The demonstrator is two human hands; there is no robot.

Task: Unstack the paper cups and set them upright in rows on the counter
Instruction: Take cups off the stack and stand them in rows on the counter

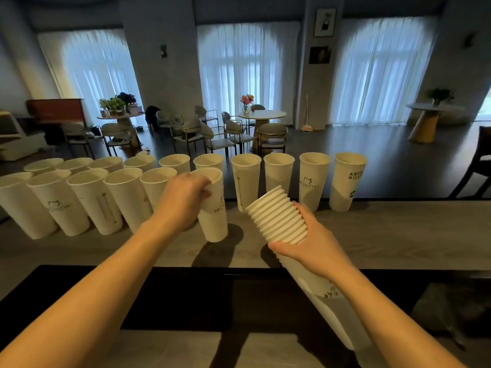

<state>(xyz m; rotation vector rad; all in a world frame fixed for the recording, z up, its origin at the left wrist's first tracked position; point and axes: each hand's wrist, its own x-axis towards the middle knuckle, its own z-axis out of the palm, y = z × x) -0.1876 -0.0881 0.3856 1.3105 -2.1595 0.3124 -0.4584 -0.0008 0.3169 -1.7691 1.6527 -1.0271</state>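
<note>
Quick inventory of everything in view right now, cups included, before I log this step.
Back row cups: about ten, white, upright along counter's far edge.
Front row cups: about six, white, upright, left half.
Cup being placed: one, white, right end of front row.
Cup stack: one nested, white, tilted over counter.
Counter: one, grey wood-grain.
Round tables, chairs, flowers: several, room beyond.
Left hand: gripping the cup being placed.
Right hand: holding the stack.

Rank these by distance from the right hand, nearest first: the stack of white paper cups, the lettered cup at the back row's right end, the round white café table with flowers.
1. Stack of white paper cups, in the right hand.
2. Lettered cup, behind it on the counter.
3. Round white café table, across the room.
</note>
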